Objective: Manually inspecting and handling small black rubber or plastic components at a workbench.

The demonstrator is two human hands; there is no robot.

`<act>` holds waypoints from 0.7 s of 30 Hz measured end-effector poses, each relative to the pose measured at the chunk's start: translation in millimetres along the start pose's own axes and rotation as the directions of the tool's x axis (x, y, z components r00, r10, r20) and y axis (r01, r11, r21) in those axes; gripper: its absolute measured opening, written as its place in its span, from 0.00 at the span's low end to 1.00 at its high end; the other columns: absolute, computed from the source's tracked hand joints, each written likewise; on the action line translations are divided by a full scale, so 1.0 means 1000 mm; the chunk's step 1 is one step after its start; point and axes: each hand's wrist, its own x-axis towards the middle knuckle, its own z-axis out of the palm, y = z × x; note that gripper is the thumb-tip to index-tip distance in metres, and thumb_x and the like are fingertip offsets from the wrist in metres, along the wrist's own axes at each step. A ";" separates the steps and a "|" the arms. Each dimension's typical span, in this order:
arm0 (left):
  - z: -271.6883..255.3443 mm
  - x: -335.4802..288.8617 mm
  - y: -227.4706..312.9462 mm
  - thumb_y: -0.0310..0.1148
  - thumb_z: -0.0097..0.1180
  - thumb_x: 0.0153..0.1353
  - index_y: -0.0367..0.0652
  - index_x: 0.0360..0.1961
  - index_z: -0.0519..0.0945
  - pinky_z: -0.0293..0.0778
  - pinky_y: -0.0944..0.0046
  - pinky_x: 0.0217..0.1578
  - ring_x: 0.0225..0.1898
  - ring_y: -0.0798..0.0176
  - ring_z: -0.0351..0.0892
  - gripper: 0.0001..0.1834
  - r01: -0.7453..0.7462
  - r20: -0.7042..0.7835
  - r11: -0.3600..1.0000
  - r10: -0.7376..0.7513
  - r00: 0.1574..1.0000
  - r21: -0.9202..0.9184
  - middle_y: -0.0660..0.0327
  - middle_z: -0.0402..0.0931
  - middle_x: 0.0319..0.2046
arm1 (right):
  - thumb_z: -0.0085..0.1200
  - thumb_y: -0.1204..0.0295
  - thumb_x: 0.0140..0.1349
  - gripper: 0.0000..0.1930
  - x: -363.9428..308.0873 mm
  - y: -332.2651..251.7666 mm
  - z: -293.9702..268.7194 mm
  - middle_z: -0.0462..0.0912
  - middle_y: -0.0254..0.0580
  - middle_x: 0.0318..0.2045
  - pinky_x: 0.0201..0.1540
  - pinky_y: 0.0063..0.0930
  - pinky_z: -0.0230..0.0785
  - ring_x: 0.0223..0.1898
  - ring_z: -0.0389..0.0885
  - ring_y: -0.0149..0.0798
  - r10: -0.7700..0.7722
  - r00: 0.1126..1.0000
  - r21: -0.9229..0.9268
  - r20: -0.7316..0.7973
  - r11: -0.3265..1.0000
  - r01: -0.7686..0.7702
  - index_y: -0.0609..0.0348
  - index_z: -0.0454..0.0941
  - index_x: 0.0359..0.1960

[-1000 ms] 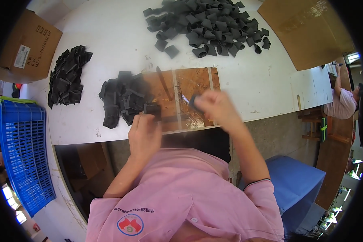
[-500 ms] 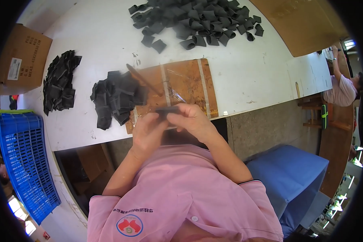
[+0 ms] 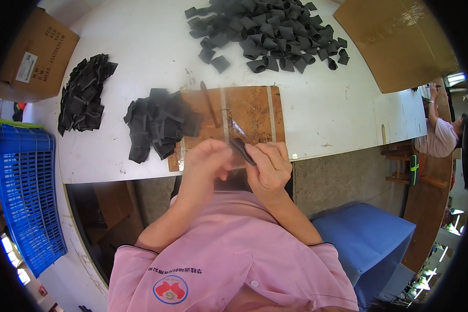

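Pinching a dark fabric piece (image 3: 242,151) in the right hand (image 3: 269,167), near the brown board's (image 3: 249,106) front edge; left hand (image 3: 205,162) just beside it, fingers bent, blurred, can't tell if gripping. Dark pile (image 3: 156,125) at board's left, dark loops (image 3: 283,34) farther back on white table (image 3: 333,114).

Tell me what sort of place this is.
Probably a small factory workshop: a white worktable holds heaps of dark fabric pieces, with cardboard boxes alongside, and a co-worker sits further off.
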 end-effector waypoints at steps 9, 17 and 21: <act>-0.005 0.006 -0.001 0.27 0.51 0.52 0.38 0.26 0.74 0.64 0.75 0.16 0.19 0.73 0.70 0.04 0.126 0.004 0.989 -0.126 0.992 -0.073 0.63 0.73 0.20 | 0.54 0.81 0.32 0.16 -0.008 0.000 0.001 0.74 0.41 0.26 0.25 0.28 0.66 0.26 0.71 0.42 -0.118 0.992 -0.129 0.051 0.984 0.123 0.65 0.76 0.30; -0.001 0.002 -0.013 0.23 0.52 0.54 0.35 0.26 0.72 0.65 0.80 0.21 0.22 0.79 0.67 0.03 -0.306 0.022 0.851 0.329 0.944 0.426 0.68 0.70 0.19 | 0.59 0.75 0.44 0.12 0.010 -0.015 -0.010 0.72 0.40 0.23 0.28 0.28 0.65 0.25 0.71 0.41 0.279 0.923 0.339 0.264 0.870 -0.359 0.62 0.74 0.32; 0.007 0.000 -0.012 0.21 0.50 0.54 0.34 0.26 0.71 0.65 0.80 0.21 0.21 0.79 0.68 0.02 -0.322 0.018 0.851 0.346 0.938 0.414 0.67 0.70 0.18 | 0.57 0.77 0.44 0.07 0.010 -0.011 -0.003 0.71 0.40 0.22 0.23 0.26 0.64 0.24 0.72 0.39 0.304 0.924 0.321 0.233 0.873 -0.368 0.62 0.74 0.27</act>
